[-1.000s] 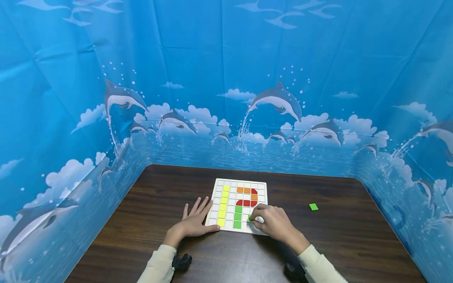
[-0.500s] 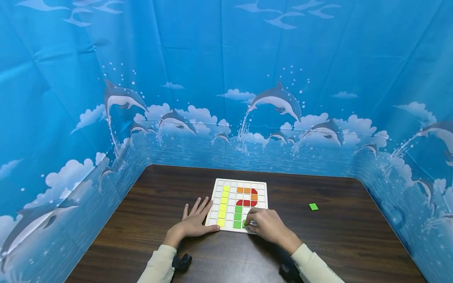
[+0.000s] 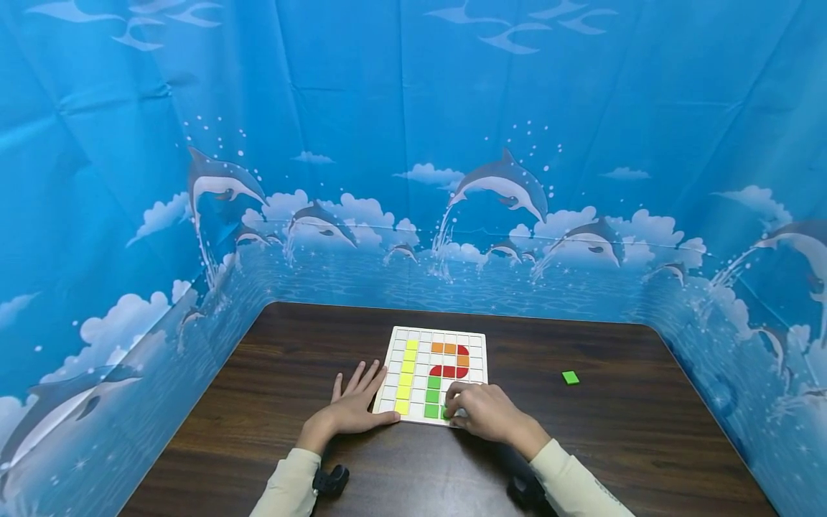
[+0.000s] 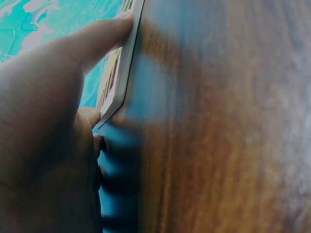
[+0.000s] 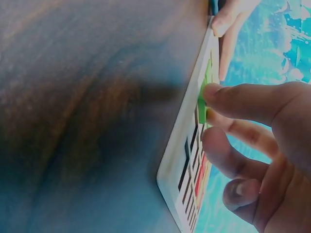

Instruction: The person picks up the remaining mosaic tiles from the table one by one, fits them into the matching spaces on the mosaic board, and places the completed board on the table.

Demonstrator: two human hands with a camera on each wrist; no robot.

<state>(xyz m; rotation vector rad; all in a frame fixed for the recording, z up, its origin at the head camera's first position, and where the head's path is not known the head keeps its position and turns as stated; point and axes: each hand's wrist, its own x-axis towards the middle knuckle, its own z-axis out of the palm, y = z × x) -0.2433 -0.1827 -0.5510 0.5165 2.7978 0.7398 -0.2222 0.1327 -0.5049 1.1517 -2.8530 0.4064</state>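
Observation:
A white grid board (image 3: 477,353) lies on the dark wooden table. My left hand (image 3: 345,413) spreads its fingers along the board's left side, its thumb resting on the near left corner. With thumb and fingertips, my right hand (image 3: 487,411) pinches a green square tile (image 5: 202,106) low over the near row, right beside the bottom of the green column (image 3: 433,395). Yellow tiles (image 3: 405,378) form a straight column on the left of the board. Orange and red tiles (image 3: 449,371) make a curved shape above the green ones. The right hand hides the board's near right corner.
One loose green tile (image 3: 571,378) lies on the table to the right of the board. Each wrist wears a black device (image 3: 332,480). A blue dolphin-print curtain (image 3: 400,179) surrounds the table's far edge and sides.
My right hand has moved left and slightly nearer with the green tile, to the foot of the green column. The left hand stays in place on the board's edge.

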